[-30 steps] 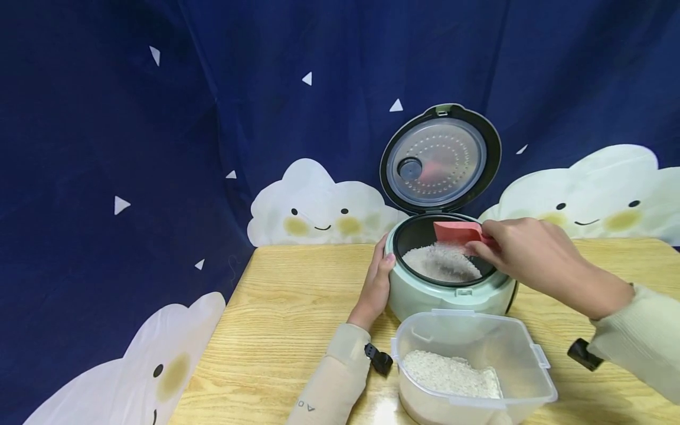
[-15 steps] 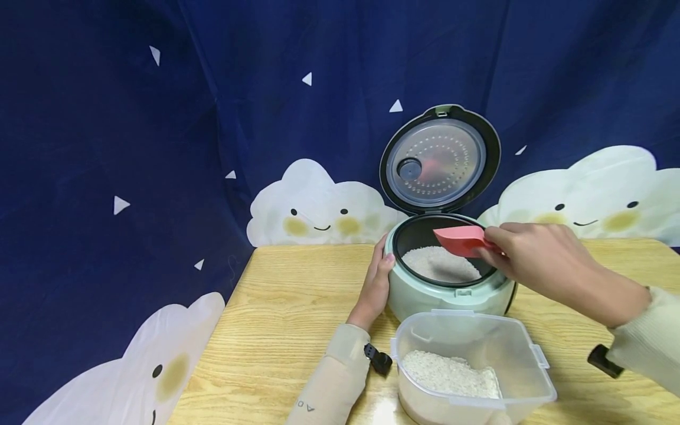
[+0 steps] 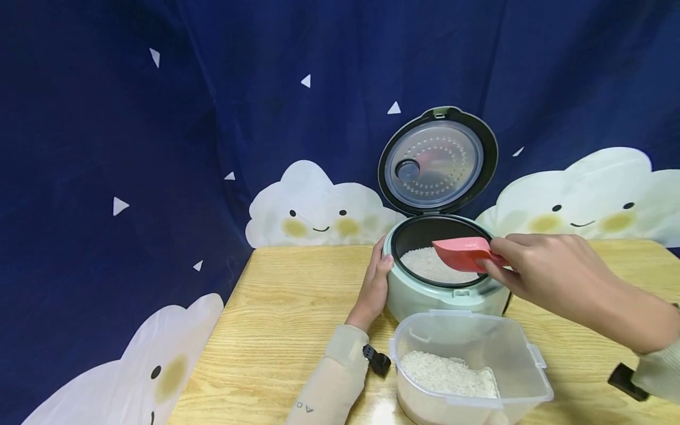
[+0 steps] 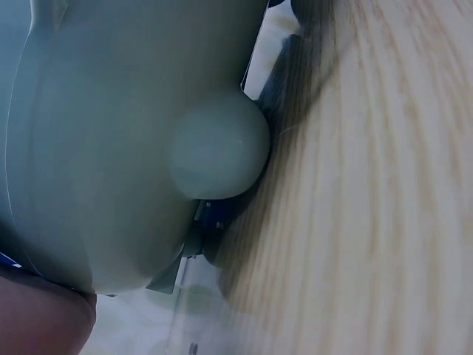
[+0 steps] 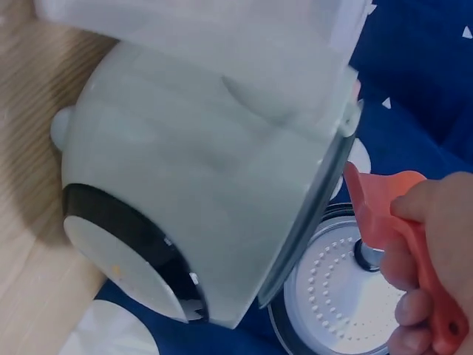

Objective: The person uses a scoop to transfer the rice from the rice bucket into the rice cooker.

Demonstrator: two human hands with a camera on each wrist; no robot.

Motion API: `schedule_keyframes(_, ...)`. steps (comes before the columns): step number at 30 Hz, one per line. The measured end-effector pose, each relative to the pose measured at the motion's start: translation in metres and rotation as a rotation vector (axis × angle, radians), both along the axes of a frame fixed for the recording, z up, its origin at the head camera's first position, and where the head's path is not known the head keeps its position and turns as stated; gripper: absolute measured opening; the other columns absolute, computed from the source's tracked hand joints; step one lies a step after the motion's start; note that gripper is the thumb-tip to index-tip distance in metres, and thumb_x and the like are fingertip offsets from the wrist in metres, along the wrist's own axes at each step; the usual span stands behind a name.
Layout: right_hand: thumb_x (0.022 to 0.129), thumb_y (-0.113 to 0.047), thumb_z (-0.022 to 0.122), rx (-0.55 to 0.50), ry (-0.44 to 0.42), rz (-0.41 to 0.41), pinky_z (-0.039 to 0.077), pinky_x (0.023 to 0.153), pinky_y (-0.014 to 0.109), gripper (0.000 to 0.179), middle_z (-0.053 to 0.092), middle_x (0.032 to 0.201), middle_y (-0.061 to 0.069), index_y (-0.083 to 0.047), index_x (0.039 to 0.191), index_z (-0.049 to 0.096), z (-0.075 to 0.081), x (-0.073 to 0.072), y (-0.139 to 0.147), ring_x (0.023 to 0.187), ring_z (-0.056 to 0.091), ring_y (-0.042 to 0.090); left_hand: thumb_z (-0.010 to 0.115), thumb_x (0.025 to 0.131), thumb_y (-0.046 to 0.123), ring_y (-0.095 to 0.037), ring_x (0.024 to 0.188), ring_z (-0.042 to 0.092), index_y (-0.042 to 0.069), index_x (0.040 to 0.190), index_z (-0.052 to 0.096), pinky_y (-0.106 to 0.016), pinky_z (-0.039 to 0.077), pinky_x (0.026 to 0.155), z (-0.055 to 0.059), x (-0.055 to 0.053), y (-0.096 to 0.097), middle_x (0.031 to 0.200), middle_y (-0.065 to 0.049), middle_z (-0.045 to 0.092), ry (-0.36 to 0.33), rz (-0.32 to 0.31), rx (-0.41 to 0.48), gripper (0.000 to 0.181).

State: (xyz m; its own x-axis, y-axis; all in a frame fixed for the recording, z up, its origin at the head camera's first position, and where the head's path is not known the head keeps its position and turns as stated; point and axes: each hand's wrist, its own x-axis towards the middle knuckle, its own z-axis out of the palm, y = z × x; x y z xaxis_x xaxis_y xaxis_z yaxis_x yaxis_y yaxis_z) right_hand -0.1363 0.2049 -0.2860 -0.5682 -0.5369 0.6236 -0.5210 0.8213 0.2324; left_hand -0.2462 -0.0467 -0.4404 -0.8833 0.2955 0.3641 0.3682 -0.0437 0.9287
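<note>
A mint-green rice cooker stands on the table, its round lid raised at the back. White rice lies in its dark inner pot. My right hand grips a pink scoop by its handle above the pot's right side; I see no rice on the scoop. In the right wrist view, my fingers are curled round the scoop's handle. My left hand rests against the cooker's left side, thumb near the rim. Its other fingers are partly hidden. The left wrist view shows the cooker's body close up.
In front of the cooker sits a clear plastic container, with rice mostly toward its left. The wooden table extends to the left. A dark blue curtain with cloud prints hangs behind.
My right hand has moved right and slightly down with the scoop, which has levelled out. Rice was falling from it a second ago and is not falling now. My left hand stays on the cooker.
</note>
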Motion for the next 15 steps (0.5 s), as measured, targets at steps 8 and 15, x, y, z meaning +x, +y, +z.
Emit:
schedule_keyframes(8,0.096,-0.045,0.064,-0.054,-0.095,0.018,0.023,0.048,0.015,0.035,0.036,0.060,-0.020,-0.030,0.067,0.051,0.008,0.034,-0.008,0.055,0.024,-0.007,0.031,0.101,0.040,-0.021,0.158,0.029,0.028,0.163,0.025,-0.050,0.019,0.131,0.000,0.001,0.001,0.171,0.001,0.030,0.007,-0.001,-0.002,0.064)
schedule_keyframes(15,0.091,-0.044,0.075,0.000,-0.216,0.061,0.025,0.049,0.012,0.033,0.035,0.063,-0.028,-0.038,0.068,0.051,0.004,0.057,-0.014,0.056,0.024,-0.012,0.033,0.099,0.040,-0.023,0.156,0.031,0.026,0.163,0.028,-0.050,0.019,0.131,0.000,0.001,0.001,0.170,-0.001,0.032,-0.006,0.009,0.007,0.066)
